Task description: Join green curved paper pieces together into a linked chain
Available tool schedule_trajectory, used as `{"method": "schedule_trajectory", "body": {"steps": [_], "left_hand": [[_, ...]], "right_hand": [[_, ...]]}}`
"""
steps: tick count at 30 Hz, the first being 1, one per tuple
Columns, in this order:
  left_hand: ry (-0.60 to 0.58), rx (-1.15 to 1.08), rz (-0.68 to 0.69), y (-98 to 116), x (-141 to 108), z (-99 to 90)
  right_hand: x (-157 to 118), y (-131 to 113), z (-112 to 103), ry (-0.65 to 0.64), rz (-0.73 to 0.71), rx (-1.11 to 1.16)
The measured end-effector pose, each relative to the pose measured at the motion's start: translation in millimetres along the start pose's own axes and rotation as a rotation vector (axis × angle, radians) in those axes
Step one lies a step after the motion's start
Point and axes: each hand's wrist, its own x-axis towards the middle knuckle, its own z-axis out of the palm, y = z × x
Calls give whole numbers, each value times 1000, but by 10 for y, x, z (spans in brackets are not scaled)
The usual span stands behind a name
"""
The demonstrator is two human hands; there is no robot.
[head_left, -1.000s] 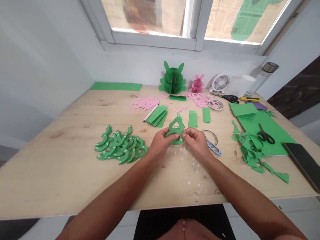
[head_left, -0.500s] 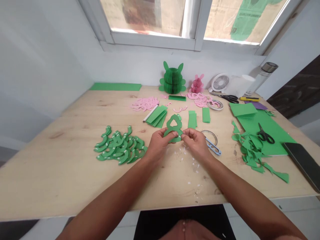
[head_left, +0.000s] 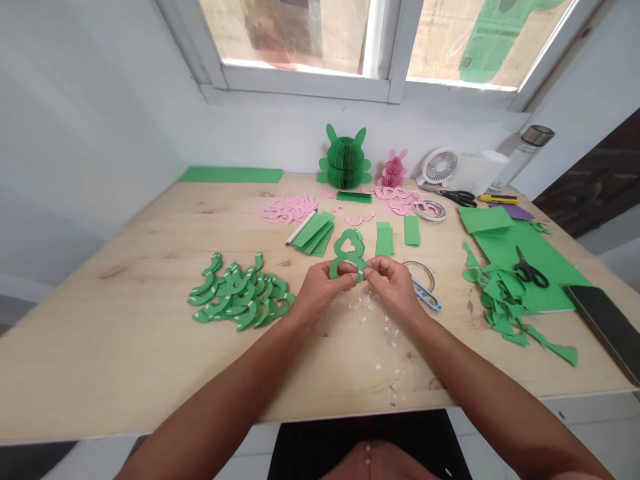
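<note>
Gripping a green paper cutout [head_left: 340, 254], the left hand [head_left: 327, 283] and right hand [head_left: 389, 280] pinch its lower part above the tabletop [head_left: 165, 360].

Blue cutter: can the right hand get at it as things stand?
Likely yes: the blue cutter lies beside the right hand, nothing seen on top. But that hand pinches the green cutout, so it would probably have to let go.

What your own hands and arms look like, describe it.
The left hand and right hand are bare, with no gloves, rings or watches visible. The left forearm and right forearm show no sleeves, bracelets or clear markings. Fingernail details are too small to tell.
</note>
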Motion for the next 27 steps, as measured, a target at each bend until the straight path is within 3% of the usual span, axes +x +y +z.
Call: {"method": "schedule_trajectory", "body": {"steps": [6,11,16,20,27], "left_hand": [[14,25,15,8,0,5],[110,114,82,45,16,16],[168,226,190,46,20,41],[161,297,237,15,15,41],[130,300,263,-4,5,54]], "right_hand": [[-13,-9,-2,33,-86,-96],[-31,-29,-13,110,-267,-213],[-43,0,2,72,-387,-345],[-43,20,14,66,-365,-358],[-27,14,13,45,-206,-284]]}}
